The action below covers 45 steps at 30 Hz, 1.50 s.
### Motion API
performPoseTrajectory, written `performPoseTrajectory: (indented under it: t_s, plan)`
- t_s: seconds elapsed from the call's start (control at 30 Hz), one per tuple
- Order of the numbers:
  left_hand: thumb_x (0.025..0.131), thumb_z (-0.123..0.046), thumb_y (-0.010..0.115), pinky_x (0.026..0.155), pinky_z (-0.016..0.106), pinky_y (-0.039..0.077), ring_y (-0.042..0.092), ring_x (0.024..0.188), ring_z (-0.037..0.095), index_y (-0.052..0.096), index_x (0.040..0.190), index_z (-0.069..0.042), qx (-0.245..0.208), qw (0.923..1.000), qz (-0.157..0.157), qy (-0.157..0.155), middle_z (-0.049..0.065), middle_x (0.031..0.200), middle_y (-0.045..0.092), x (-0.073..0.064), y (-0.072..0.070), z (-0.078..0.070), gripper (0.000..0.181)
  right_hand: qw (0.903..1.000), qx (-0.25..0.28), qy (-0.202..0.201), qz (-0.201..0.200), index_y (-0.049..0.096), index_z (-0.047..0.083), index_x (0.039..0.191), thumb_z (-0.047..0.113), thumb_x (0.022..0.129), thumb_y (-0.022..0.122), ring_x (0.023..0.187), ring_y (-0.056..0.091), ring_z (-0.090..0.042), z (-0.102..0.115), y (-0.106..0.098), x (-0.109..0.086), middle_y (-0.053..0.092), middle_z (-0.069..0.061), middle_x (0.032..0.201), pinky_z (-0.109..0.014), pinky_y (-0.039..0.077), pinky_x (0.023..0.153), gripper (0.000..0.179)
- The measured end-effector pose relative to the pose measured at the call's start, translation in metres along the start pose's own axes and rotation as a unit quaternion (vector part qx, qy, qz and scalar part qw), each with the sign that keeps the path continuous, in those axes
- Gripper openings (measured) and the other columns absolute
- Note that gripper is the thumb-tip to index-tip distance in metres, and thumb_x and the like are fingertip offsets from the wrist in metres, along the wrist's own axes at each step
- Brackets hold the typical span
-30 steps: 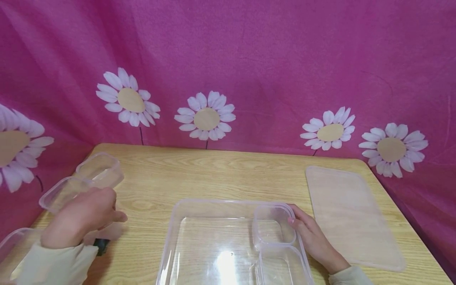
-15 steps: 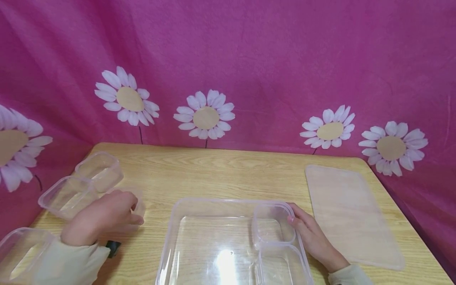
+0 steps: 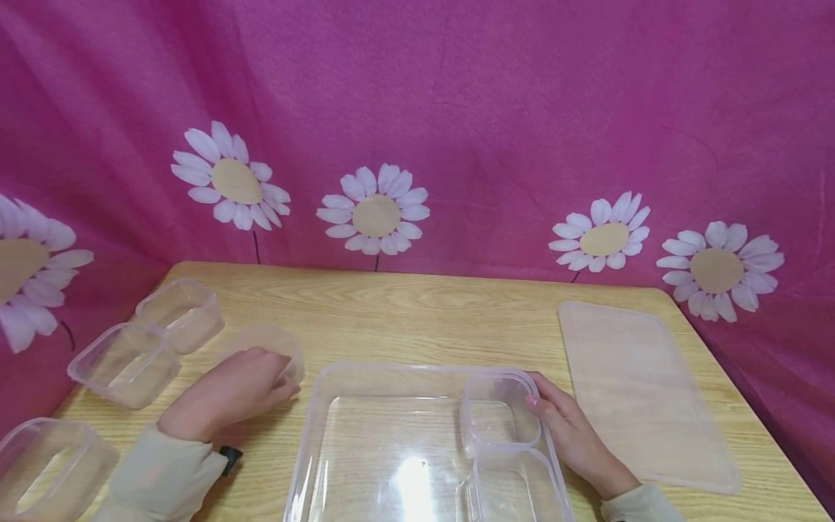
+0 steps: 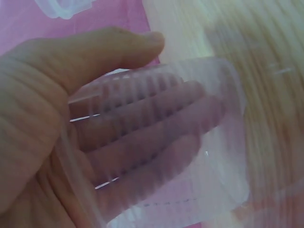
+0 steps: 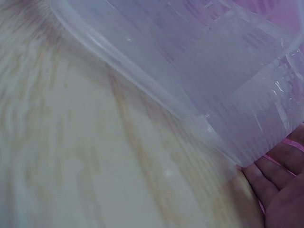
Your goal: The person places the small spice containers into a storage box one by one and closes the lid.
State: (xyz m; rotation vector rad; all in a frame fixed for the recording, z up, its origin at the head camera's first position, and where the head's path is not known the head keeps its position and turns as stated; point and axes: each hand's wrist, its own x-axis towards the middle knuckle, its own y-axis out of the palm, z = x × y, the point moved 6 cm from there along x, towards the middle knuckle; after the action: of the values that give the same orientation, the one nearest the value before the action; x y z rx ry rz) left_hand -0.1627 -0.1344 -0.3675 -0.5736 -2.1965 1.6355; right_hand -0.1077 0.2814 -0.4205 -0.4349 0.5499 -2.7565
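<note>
gripping a small tub point(image 3: 290, 346), steadying the large rectangular container point(image 3: 404, 367)

head view: holds the small tub with bent fingers of the left hand point(image 3: 231, 393), just off the large rectangular container's left side; too blurred to judge its tilt. grips the container's rim with the right hand point(image 3: 580, 444), thumb over the edge, probably to stop sliding. find two inner tubs point(image 3: 501, 422) along its right side, one behind the other, seemingly to save room. find also three loose tubs point(image 3: 133, 370) at the left of the wooden table point(image 3: 404, 312) and a flat translucent lid point(image 3: 646, 391) at the right, apparently to free the middle.

left wrist view: shows the small tub between thumb and fingers, perhaps for a secure one-handed hold.

right wrist view: touches the container's outer wall near a corner, as if bracing; hides the thumb.
</note>
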Motion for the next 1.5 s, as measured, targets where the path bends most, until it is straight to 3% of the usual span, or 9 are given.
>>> performPoseTrajectory:
  t_s: [0.23,0.43,0.57,0.93,1.23,1.5]
  plan:
    - [0.094,-0.015,0.061,0.061,0.027,0.038,0.038,0.058,0.007,0.046,0.066,-0.020,0.000,1.0000,0.006,-0.001,-0.010,0.061,0.031,0.001,0.004,-0.002,0.032,0.9999,-0.004,-0.005,-0.007,0.054,0.001,0.140,0.004,0.108,0.034,0.114,0.059,-0.003,-0.001,0.000,-0.002,0.063,0.007,0.127,-0.018,0.047,0.096,0.038]
    - [0.093,-0.019,0.065,0.055,0.030,0.035,0.037,0.057,0.008,0.044,0.068,-0.021,0.060,0.9975,-0.031,0.019,-0.011,0.058,0.034,0.003,0.008,-0.004,0.033,0.9998,-0.015,-0.001,-0.013,0.057,0.003,0.137,0.005,0.108,0.035,0.109,0.061,-0.005,-0.003,-0.001,-0.001,0.065,-0.001,0.122,-0.021,0.050,0.093,0.036]
    - [0.092,-0.019,0.067,0.053,0.029,0.032,0.037,0.057,0.007,0.044,0.068,-0.022,0.076,0.9958,-0.042,0.029,-0.011,0.058,0.035,0.003,0.008,-0.005,0.033,0.9996,-0.023,0.000,-0.018,0.057,0.003,0.137,0.005,0.107,0.036,0.107,0.060,-0.004,-0.001,-0.003,0.001,0.065,-0.002,0.122,-0.021,0.049,0.091,0.036]
    - [0.091,-0.019,0.067,0.053,0.031,0.032,0.036,0.056,0.008,0.043,0.067,-0.022,0.080,0.9955,-0.043,0.027,-0.010,0.058,0.034,0.004,0.009,-0.004,0.034,0.9996,-0.017,0.005,-0.020,0.057,0.003,0.138,0.005,0.107,0.037,0.109,0.058,-0.001,0.001,-0.001,0.001,0.065,0.008,0.127,-0.017,0.046,0.094,0.037]
    - [0.092,-0.020,0.067,0.056,0.031,0.033,0.035,0.055,0.008,0.044,0.067,-0.023,0.075,0.9958,-0.047,0.024,-0.011,0.057,0.034,0.010,0.012,-0.006,0.034,0.9998,-0.014,0.006,-0.015,0.057,0.003,0.137,0.006,0.109,0.036,0.111,0.061,-0.003,-0.002,-0.005,0.001,0.065,0.003,0.124,-0.018,0.050,0.096,0.035]
    - [0.094,-0.018,0.067,0.058,0.027,0.033,0.035,0.057,0.008,0.044,0.067,-0.020,0.048,0.9983,-0.031,0.011,-0.010,0.059,0.030,0.013,0.004,-0.012,0.036,0.9999,-0.002,-0.009,-0.005,0.055,0.000,0.139,0.004,0.108,0.035,0.109,0.061,-0.004,0.000,-0.002,0.001,0.065,0.007,0.125,-0.020,0.050,0.092,0.037]
